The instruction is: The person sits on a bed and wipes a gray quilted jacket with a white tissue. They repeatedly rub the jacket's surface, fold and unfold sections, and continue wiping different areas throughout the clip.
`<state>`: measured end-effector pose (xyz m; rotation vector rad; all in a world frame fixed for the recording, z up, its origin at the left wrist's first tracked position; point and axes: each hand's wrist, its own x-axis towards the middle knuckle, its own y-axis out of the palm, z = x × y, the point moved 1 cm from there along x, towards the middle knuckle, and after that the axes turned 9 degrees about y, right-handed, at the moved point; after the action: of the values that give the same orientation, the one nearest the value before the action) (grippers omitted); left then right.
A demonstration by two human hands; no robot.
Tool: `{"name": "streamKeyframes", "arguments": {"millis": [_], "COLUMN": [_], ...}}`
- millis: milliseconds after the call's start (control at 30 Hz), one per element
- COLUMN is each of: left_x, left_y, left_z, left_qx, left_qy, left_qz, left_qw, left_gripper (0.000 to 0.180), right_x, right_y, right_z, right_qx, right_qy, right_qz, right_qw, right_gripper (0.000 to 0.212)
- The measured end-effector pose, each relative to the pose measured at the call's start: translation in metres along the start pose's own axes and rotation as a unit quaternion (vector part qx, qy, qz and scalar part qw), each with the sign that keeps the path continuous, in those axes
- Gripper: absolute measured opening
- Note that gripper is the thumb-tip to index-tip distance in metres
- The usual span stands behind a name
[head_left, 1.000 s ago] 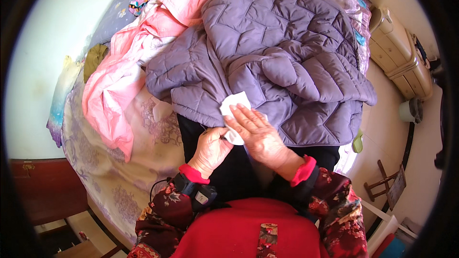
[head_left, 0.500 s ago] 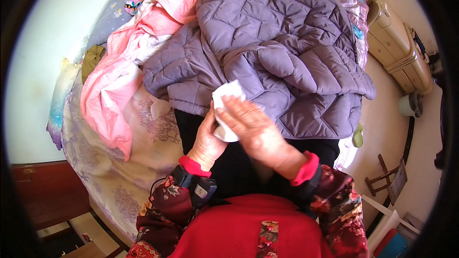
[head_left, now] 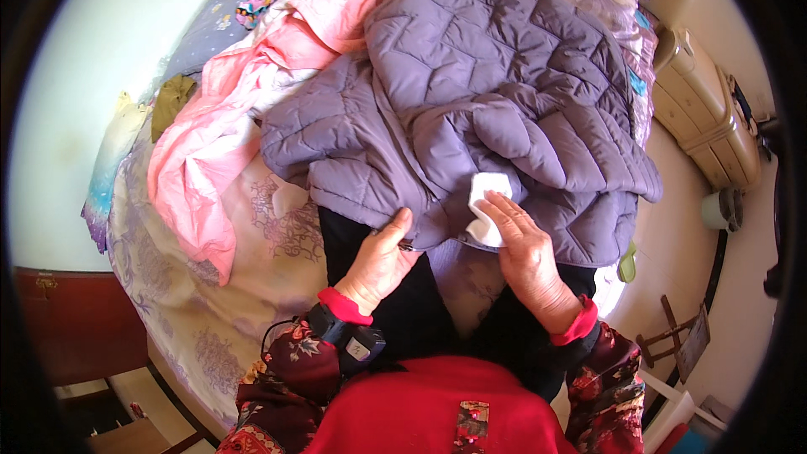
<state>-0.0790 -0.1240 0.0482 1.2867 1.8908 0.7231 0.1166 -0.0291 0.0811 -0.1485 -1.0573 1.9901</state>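
Observation:
A purple-grey quilted jacket lies spread across my lap and the bed. My left hand grips its near edge, thumb on top and the other fingers underneath. A folded white tissue or cloth rests against the jacket's lower front, under the fingers of my right hand. Those fingers press it onto the fabric; whether it is paper or cloth I cannot tell.
A pink and white garment lies crumpled on the patterned bedsheet to the left. Beige drawers, a grey bucket and a small wooden stool stand on the right. A dark red chest is at lower left.
My hands were together around the white tissue or cloth. They have parted: the left has taken hold of the jacket's edge, and the right has carried the white piece rightward onto the jacket.

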Motion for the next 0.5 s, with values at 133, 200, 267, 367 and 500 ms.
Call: {"name": "streamKeyframes", "arguments": {"millis": [133,200,267,367,500], "left_x": [-0.002,-0.002,-0.005,-0.001,-0.002], "left_y": [-0.009,-0.009,-0.018,-0.004,-0.006], "left_z": [0.005,0.004,0.008,0.006,0.005], "left_qx": [-0.036,-0.015,-0.017,0.006,0.033], "left_qy": [-0.004,-0.015,-0.036,0.002,0.018], "left_qz": [-0.018,-0.016,-0.048,-0.026,-0.020], "left_qw": [0.999,1.000,0.998,1.000,0.999], "left_gripper": [0.036,0.034,0.030,0.029,0.034], "right_x": [0.021,0.011,-0.001,-0.013,0.002], "right_y": [0.039,0.050,0.048,0.032,-0.022], "right_z": [0.029,0.020,0.003,-0.021,-0.005], "right_qx": [-0.010,-0.051,-0.070,-0.140,-0.025], "right_qy": [-0.122,-0.144,-0.129,-0.101,0.008], "right_qz": [0.025,0.040,0.051,0.060,0.034], "right_qw": [0.992,0.987,0.988,0.983,0.999], "right_gripper": [0.051,0.051,0.049,0.044,0.048]}}
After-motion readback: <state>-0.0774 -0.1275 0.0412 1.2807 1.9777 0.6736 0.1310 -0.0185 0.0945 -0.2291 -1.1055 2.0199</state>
